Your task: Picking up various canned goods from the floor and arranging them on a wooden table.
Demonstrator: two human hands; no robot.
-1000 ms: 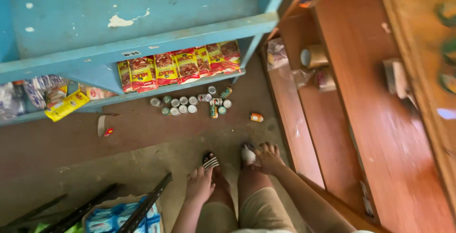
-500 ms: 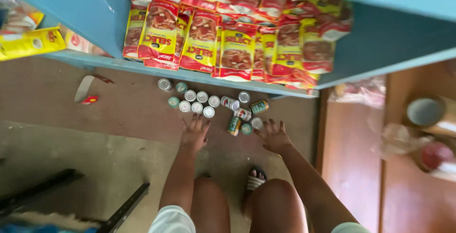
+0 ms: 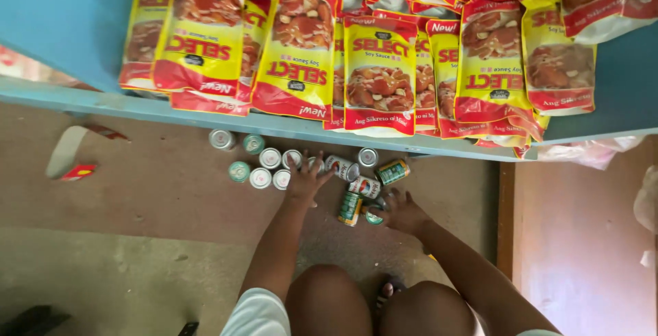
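Observation:
Several small tin cans [image 3: 260,166] stand and lie on the brown floor below a blue shelf [image 3: 205,113]. My left hand [image 3: 305,180] rests with spread fingers on the upright cans in the middle of the group. My right hand [image 3: 401,211] lies lower right, fingers on a small green can [image 3: 373,217] beside a green can on its side [image 3: 350,208]. Two white-labelled cans [image 3: 343,167] lie tipped over between my hands. A green and orange can [image 3: 393,171] lies at the right end.
Yellow and red food pouches [image 3: 370,75] hang in rows over the shelf edge. A torn red and white wrapper [image 3: 72,158] lies on the floor at left. A wooden board [image 3: 582,240] runs along the right. My knees [image 3: 370,308] are at the bottom.
My view has dropped closer to the cans and the shelf. Both hands have come forward onto the cans, the left among the upright ones and the right onto a small green one.

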